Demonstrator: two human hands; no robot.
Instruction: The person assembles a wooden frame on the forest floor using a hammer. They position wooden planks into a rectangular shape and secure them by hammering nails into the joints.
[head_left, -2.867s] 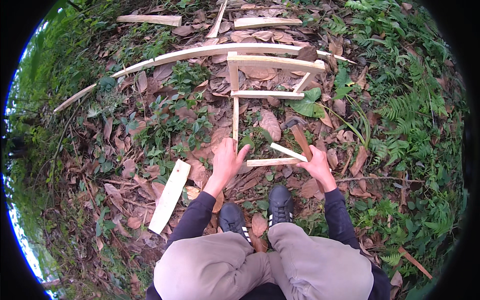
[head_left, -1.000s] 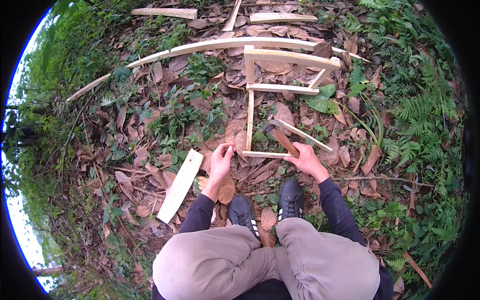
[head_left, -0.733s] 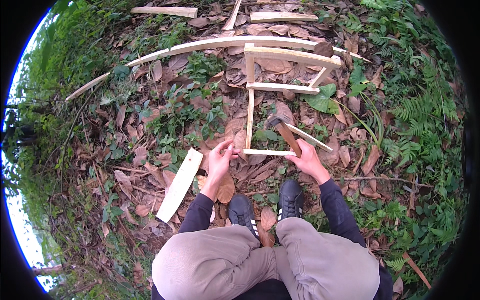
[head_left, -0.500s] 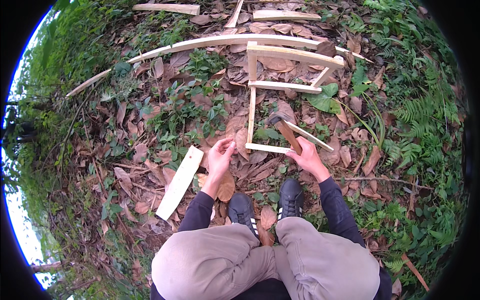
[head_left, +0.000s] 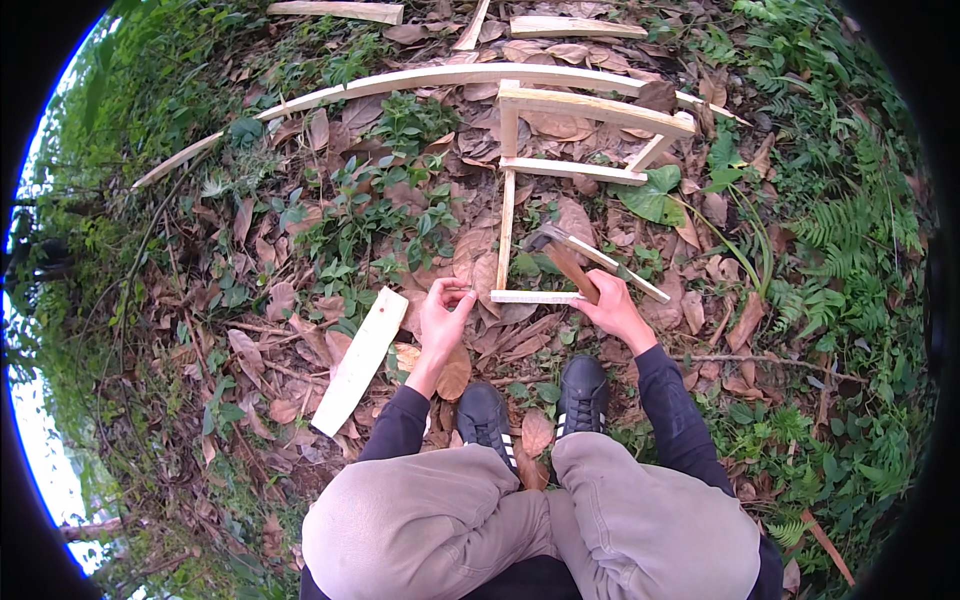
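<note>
My right hand (head_left: 613, 309) is closed around the wooden handle of a hammer (head_left: 571, 268), whose dark head points up and to the left. Its thumb also meets the end of a short pale wooden crosspiece (head_left: 535, 297). That crosspiece joins the near end of a wooden frame (head_left: 506, 225) made of thin slats. My left hand (head_left: 444, 318) is just left of the joint, thumb and forefinger pinched together. Whatever sits in that pinch is too small to make out. A second slat (head_left: 612, 265) slants behind the hammer.
A loose flat board (head_left: 360, 361) lies left of my left forearm. Long curved-looking strips (head_left: 400, 86) and offcuts (head_left: 578, 28) rest farther off on the dry leaves. Green plants (head_left: 840, 240) grow on both sides. My shoes (head_left: 583, 392) are close below the frame.
The near crosspiece has tilted slightly, showing a different face. My left thumb and forefinger have closed a little and shifted near its left end. The hammer stays in my right hand.
</note>
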